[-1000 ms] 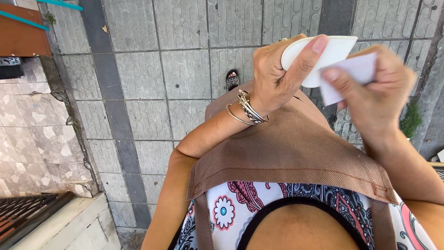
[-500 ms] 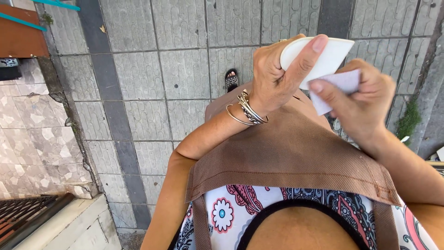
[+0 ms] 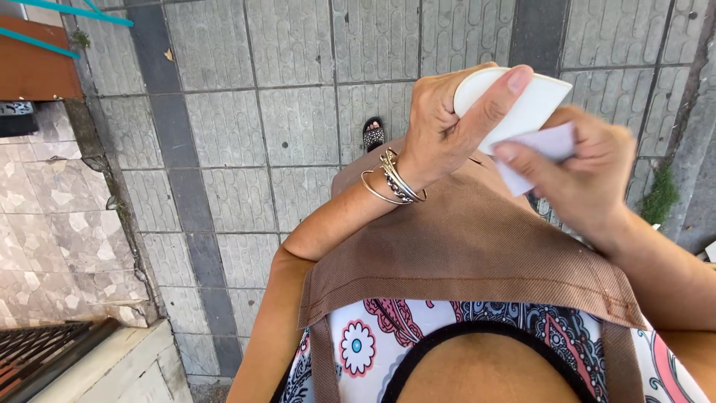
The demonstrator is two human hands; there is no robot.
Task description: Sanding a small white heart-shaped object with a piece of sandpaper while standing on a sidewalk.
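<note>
White cup (image 3: 522,104) up, 2 hands on it.
Left hand (image 3: 447,123) grips the cup; right hand (image 3: 582,175) pinches a pale paper (image 3: 548,145), which hides the cup's lower edge.

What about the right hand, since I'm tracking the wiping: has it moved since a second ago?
Yes. The right hand with its paper moved left and down, against the dark paving strip, nearer the cup.

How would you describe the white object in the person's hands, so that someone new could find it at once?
Look above the brown apron, near the top right of the view. There the left hand, with silver bracelets on its wrist, holds a white cup tilted on its side. It is smooth and rounded, unlike the flat pale cloth that the right hand presses against it.
</note>
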